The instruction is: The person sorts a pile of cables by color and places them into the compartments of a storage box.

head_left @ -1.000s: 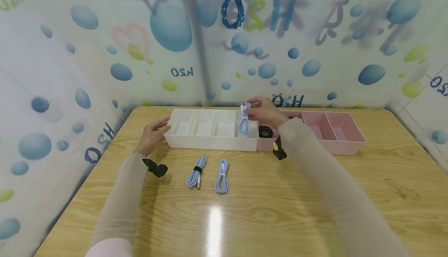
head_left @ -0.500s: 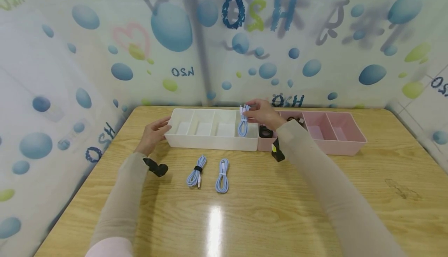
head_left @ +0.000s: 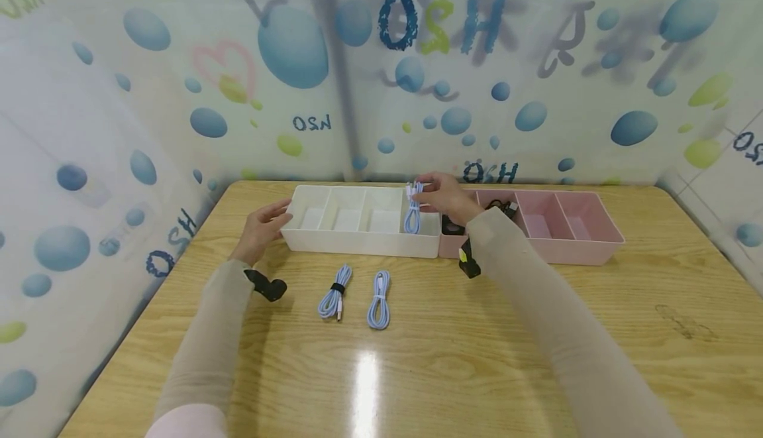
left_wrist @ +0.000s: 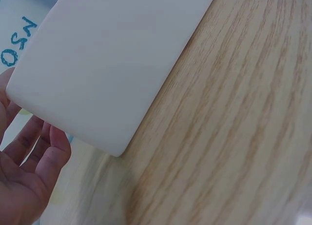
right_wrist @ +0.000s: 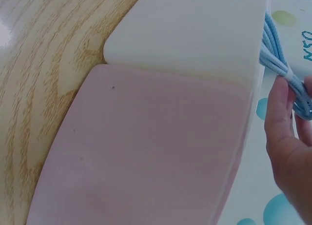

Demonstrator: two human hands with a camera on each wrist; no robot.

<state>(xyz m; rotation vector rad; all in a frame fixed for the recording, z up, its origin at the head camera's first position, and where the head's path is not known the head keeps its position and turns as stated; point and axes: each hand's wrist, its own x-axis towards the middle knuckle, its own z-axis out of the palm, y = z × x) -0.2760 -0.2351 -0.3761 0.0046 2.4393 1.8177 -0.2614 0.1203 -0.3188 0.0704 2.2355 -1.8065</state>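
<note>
Cable (head_left: 412,211) in slender, banded loops

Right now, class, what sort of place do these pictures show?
Probably an indoor workspace: a wooden table before a bubble-patterned backdrop, with a white divided box on the tabletop.

All txt you can read is on the wall sheet (head_left: 369,110): big blue/green mirrored "H2O" (head_left: 437,25) up top (looks like "OSH"), same word in small print (head_left: 311,123), ctr print (head_left: 490,173), far-L print (head_left: 170,236). Far-R print (head_left: 752,148) is cut off. Your wrist cams catch sideways copies, L-cam lettering (left_wrist: 18,42) + R-cam lettering (right_wrist: 308,45). Grey marks (head_left: 633,59) too blurry.
</note>
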